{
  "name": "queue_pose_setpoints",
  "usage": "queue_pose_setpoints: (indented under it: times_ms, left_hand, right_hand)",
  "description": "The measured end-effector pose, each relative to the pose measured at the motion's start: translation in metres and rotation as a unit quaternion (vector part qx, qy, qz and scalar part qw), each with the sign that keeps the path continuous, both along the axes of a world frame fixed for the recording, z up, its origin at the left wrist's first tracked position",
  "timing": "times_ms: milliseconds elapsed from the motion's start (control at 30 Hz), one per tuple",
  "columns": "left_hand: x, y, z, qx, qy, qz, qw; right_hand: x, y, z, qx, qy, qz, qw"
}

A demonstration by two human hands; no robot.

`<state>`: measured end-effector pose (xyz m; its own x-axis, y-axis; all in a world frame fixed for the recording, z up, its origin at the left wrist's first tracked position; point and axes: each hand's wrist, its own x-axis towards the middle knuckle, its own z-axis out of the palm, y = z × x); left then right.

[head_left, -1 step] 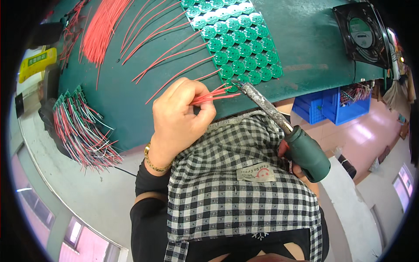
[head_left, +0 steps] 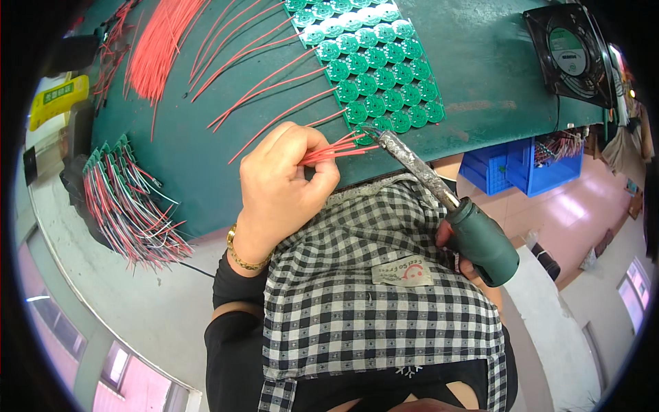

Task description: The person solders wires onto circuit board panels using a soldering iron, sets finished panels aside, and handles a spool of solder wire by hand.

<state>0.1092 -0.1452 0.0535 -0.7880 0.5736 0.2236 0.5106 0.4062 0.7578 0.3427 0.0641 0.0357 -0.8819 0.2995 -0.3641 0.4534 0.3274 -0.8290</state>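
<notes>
I have the left hand (head_left: 285,178) partly closed, its thumb and forefinger pinched together on a few red wires (head_left: 329,152) that poke out to the right. The wire ends reach the bottom corner of the sheet of round green circuit boards (head_left: 371,57). The right hand (head_left: 469,269) is mostly hidden from me behind the dark green handle of the soldering iron (head_left: 425,173); I see some fingers curled round that handle, but can't tell how tightly they close. The iron slants up to the left, and its tip is at the corner board beside the wire ends; whether it touches, I can't make out.

Along the sheet's left edge, more red strands (head_left: 226,114) fan out leftward over the green table (head_left: 480,82). Past them, near the top, I see a thick bundle of loose red wire (head_left: 161,48). At the table's left side lies a pile of boards with red, black and white leads (head_left: 134,206), the leads drooping over the edge.

Farther right, a black fan (head_left: 570,55) stands on the table, and below the table's edge are blue crates (head_left: 542,172), one with wires in it.
</notes>
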Motion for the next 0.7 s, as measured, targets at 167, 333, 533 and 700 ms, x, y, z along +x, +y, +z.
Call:
queue_pose_setpoints:
  times_ms: [167,333,533,700]
  left_hand:
    - [-0.001,0.000,-0.001,0.008,0.011,-0.002,1.000]
    - [-0.002,0.002,-0.001,0.009,0.018,-0.004,1.000]
    - [-0.001,0.001,-0.001,0.003,0.023,-0.001,1.000]
    - [-0.001,-0.001,-0.002,0.006,0.022,-0.004,1.000]
  right_hand:
    - [-0.003,0.009,0.004,0.057,0.023,0.113,0.992]
    - [-0.008,0.009,0.009,-0.027,0.057,0.115,0.991]
    - [-0.022,-0.003,0.034,-0.122,-0.099,0.005,0.988]
    - [0.009,-0.005,0.011,-0.148,0.018,-0.093,0.984]
